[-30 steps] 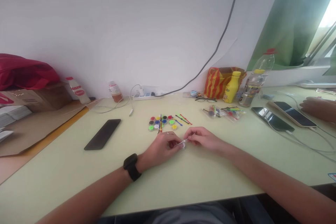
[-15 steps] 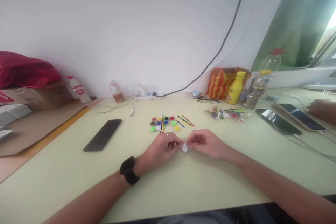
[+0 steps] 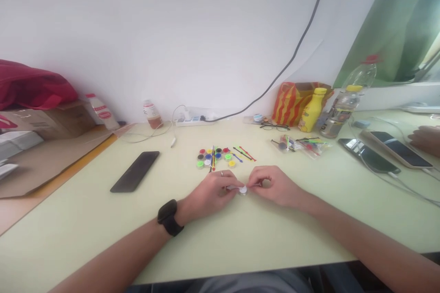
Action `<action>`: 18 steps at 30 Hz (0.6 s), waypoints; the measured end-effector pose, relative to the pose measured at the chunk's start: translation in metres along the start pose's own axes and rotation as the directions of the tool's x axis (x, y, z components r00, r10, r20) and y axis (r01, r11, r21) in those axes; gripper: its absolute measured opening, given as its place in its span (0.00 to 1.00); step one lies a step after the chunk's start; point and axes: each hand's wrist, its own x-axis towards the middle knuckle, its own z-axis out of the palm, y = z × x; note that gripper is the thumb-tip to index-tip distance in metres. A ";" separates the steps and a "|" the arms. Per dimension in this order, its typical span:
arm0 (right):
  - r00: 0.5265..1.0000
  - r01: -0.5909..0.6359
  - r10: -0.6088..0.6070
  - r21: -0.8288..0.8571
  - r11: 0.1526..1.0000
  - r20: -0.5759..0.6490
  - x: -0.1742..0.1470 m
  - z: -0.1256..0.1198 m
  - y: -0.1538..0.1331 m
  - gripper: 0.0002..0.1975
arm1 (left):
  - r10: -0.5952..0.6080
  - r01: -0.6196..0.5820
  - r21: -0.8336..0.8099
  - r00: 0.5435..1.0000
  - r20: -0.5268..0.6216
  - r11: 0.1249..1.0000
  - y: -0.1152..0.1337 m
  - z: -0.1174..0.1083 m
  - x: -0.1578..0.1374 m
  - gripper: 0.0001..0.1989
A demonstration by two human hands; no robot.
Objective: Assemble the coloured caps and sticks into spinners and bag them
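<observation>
Between my hands, low over the table, is a small white round piece with a clear base [image 3: 243, 190]. My left hand [image 3: 216, 192], with a ring and a black watch, is closed in a pinch on a thin white arrow-like strip [image 3: 232, 187], its index fingertip by the round piece. From the other side my right hand [image 3: 273, 185] pinches with thumb and index finger at what looks like the strip's other end. Fingers cover most of the strip. Beyond my hands stand several coloured round pieces [image 3: 218, 157], with coloured plastic arrows [image 3: 244, 153] beside and over them.
A black phone [image 3: 135, 171] lies at the left. Glasses [image 3: 275, 126], bagged parts [image 3: 311, 146] and a yellow bottle [image 3: 312, 110] are at the back right. Two charging phones [image 3: 397, 149] and another person's hand [image 3: 426, 139] are at the far right. A power strip [image 3: 194, 122] lies by the wall.
My left index fingertip has come over the edge of the white round piece. The right fingers have shifted slightly, and less of the strip shows between my hands. The view has moved a little.
</observation>
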 end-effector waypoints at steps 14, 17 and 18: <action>0.998 0.063 -0.062 -0.094 0.994 0.012 -0.001 0.001 0.001 0.09 | 0.058 -0.062 0.095 0.997 0.050 0.994 0.002 -0.001 -0.002 0.14; 0.998 0.061 -0.060 -0.102 0.993 0.012 -0.003 0.002 0.000 0.09 | 0.077 -0.087 0.142 0.994 0.072 0.986 0.003 0.000 -0.002 0.13; 0.998 0.062 -0.061 -0.105 0.993 0.011 -0.003 0.003 0.000 0.09 | 0.076 -0.087 0.160 0.994 0.076 0.983 0.003 0.001 -0.002 0.12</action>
